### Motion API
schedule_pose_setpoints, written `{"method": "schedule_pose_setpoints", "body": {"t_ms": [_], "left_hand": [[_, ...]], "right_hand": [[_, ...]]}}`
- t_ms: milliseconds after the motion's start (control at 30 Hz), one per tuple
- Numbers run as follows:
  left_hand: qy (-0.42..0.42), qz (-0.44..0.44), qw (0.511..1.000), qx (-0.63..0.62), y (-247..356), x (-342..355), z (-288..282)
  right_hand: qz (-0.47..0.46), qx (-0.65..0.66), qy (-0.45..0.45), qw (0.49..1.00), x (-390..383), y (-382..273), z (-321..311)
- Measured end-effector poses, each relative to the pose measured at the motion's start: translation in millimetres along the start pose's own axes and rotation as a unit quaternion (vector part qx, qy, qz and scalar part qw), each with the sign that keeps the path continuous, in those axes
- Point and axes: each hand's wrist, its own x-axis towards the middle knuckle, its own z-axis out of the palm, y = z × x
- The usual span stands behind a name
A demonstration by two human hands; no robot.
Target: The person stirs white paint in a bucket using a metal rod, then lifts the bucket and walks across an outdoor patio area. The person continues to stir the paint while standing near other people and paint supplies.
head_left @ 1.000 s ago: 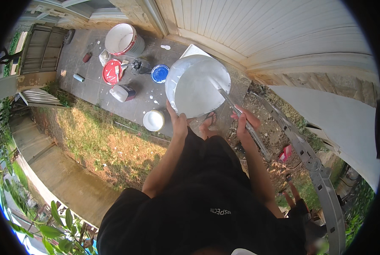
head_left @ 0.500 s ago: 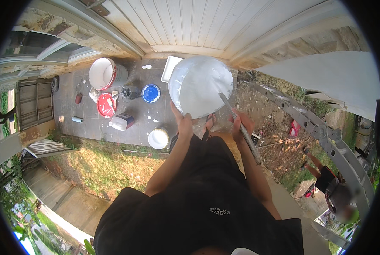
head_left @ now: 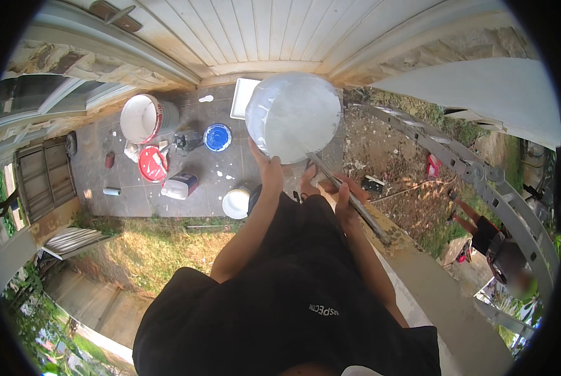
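Note:
In front of me a large whitish bucket (head_left: 255,116) is tilted, its inside showing pale grey-white liquid. My left hand (head_left: 269,173) is closed on the bucket's near rim, thumb on the edge. A long, stained grey stick (head_left: 369,217) lies slantwise in my right hand (head_left: 349,199), fingers wrapped round it. The stick's upper end reaches the bucket's near rim at the liquid; its lower end points back towards my right forearm.
A white tray (head_left: 238,103), white bucket (head_left: 139,119), blue lid (head_left: 217,137), red lid (head_left: 150,164), jug (head_left: 179,187) and small white tub (head_left: 236,203) stand on the tiles. An aluminium ladder (head_left: 456,160) is at right, with another person (head_left: 488,238) beyond.
The stick's upper end has moved left and nearer to me, to the near rim. My right hand has shifted slightly left and down. The left hand still holds the bucket.

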Motion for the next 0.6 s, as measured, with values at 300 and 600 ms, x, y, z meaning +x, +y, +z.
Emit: {"method": "schedule_pose_setpoints", "body": {"t_ms": [300, 600], "left_hand": [[-0.029, 0.055, 0.998, 0.025, 1, 4, -11], [-0.032, -0.076, 0.994, -0.075, 8, -8, -10]], "right_hand": [[-0.017, -0.034, 0.009, 0.999, 3, 4, -1], [-0.029, 0.032, 0.009, 0.999, 21, 4, 9]]}}
